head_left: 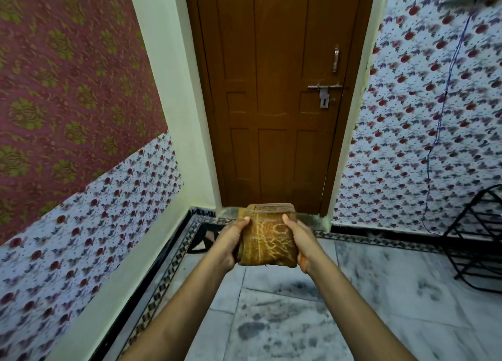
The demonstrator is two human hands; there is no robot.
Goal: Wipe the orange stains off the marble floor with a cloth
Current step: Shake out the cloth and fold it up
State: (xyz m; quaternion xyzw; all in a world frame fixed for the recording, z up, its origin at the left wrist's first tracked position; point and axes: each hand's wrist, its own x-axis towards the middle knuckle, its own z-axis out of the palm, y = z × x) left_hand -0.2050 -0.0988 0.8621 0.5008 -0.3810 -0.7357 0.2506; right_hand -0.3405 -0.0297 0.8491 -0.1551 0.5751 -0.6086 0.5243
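1. Both of your forearms reach forward from the bottom edge of the view and draw toward each other in front of you, above the marble floor (366, 301).
2. Your left hand (231, 245) grips the left side of the cloth (267, 242); the thumb lies on top near the far left corner and the fingers are curled out of sight beneath.
3. Your right hand (300, 243) grips the right side in the same way, thumb on top near the far right corner, fingers hidden under the fabric.
4. The cloth is folded into a thick brownish-orange pad with a pale yellow pattern on its upper face. It is held between your hands, clear of the floor, low before the wooden door (274, 94).
5. Its longer sides run away from you toward the door; the folded layers show at the far edge, and the near edge sags a little between your wrists.
6. The floor shows grey smudges below your arms; no orange mark can be made out on it.
7. A dark patterned border (173, 265) runs along the left wall and across the door sill.
8. A black wire rack (478, 241) stands on the floor to your right, against the flowered wall, well apart from your hands.
9. Open marble lies below and to the right of your arms, up to the rack.
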